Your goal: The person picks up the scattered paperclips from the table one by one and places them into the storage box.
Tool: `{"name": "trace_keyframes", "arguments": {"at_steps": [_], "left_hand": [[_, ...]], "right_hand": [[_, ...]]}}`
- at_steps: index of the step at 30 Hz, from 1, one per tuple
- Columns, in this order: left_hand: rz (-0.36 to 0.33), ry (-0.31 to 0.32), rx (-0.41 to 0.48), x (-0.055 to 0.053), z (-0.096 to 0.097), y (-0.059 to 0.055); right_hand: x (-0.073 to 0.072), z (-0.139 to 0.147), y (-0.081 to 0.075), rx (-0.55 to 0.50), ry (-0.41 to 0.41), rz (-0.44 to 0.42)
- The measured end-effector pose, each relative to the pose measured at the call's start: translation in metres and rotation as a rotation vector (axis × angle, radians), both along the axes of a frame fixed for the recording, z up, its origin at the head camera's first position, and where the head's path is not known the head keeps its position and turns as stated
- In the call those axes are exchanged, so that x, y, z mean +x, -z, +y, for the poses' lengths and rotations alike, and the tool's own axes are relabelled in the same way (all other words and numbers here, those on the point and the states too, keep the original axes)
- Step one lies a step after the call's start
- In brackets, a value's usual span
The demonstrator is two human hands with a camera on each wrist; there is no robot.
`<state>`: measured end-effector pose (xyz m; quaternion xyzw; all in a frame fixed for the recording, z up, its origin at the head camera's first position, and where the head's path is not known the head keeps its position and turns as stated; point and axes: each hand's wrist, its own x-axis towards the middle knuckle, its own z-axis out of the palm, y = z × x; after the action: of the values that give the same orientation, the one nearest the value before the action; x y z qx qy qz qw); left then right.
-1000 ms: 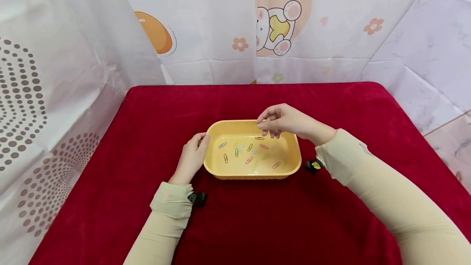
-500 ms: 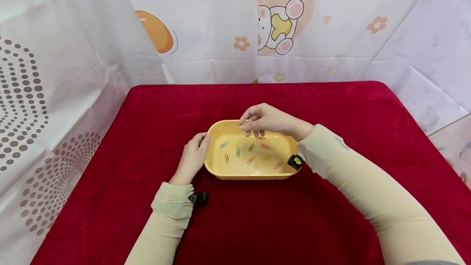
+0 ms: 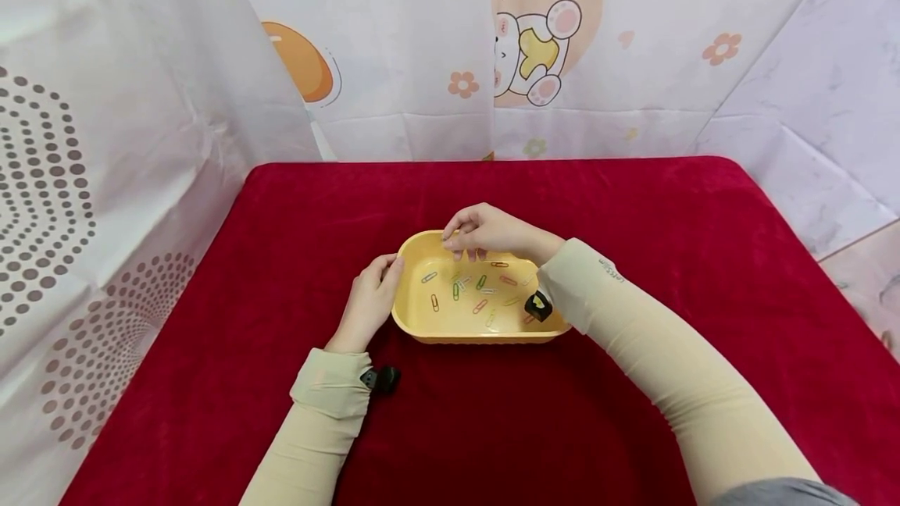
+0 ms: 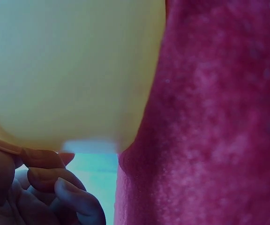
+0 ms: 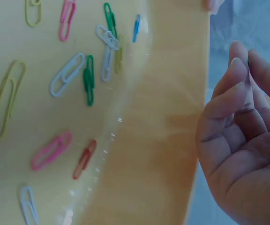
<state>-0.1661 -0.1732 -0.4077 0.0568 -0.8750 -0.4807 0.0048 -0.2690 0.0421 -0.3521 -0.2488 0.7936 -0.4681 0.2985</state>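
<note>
A yellow plastic basin (image 3: 485, 339) sits on the red cloth with several coloured paper clips scattered over its floor, among them a green paper clip (image 5: 89, 80) and a pink paper clip (image 5: 52, 151). My left hand (image 3: 369, 299) grips the basin's left rim; in the left wrist view its curled fingers (image 4: 43, 179) lie under and against the edge. Above the far rim, my right hand (image 3: 495, 229) pinches something tiny and dark between thumb and forefinger, mostly hidden by the fingertips. Its kind cannot be told. The right wrist and its camera cover part of the basin's right end.
Red velvet cloth (image 3: 562, 428) covers the table around the basin. White patterned curtains (image 3: 408, 53) hang behind the table's far edge and along its sides.
My right hand has moved left along the basin's far rim, still pinching, and sits slightly lower than half a second ago. My left hand keeps its grip on the rim.
</note>
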Motion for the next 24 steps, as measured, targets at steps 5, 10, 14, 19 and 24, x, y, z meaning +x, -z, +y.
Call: {"name": "trace_keyframes", "arguments": {"at_steps": [5, 10, 14, 19, 24], "left_hand": [[-0.007, 0.0, 0.004, 0.0, 0.0, 0.001], [-0.006, 0.003, 0.015, 0.0, 0.0, 0.001], [-0.008, 0.002, 0.017, -0.001, 0.0, 0.002], [-0.007, 0.004, 0.018, -0.002, -0.001, 0.003], [-0.003, 0.001, 0.021, -0.002, 0.0, 0.003]], "right_hand": [[-0.001, -0.004, 0.012, 0.009, -0.025, -0.018], [0.0, -0.007, 0.02, 0.001, -0.058, -0.035], [0.002, -0.008, 0.023, 0.009, -0.079, -0.036], [0.003, -0.009, 0.025, 0.029, -0.096, -0.042], [0.003, -0.009, 0.025, 0.039, -0.103, -0.038]]}}
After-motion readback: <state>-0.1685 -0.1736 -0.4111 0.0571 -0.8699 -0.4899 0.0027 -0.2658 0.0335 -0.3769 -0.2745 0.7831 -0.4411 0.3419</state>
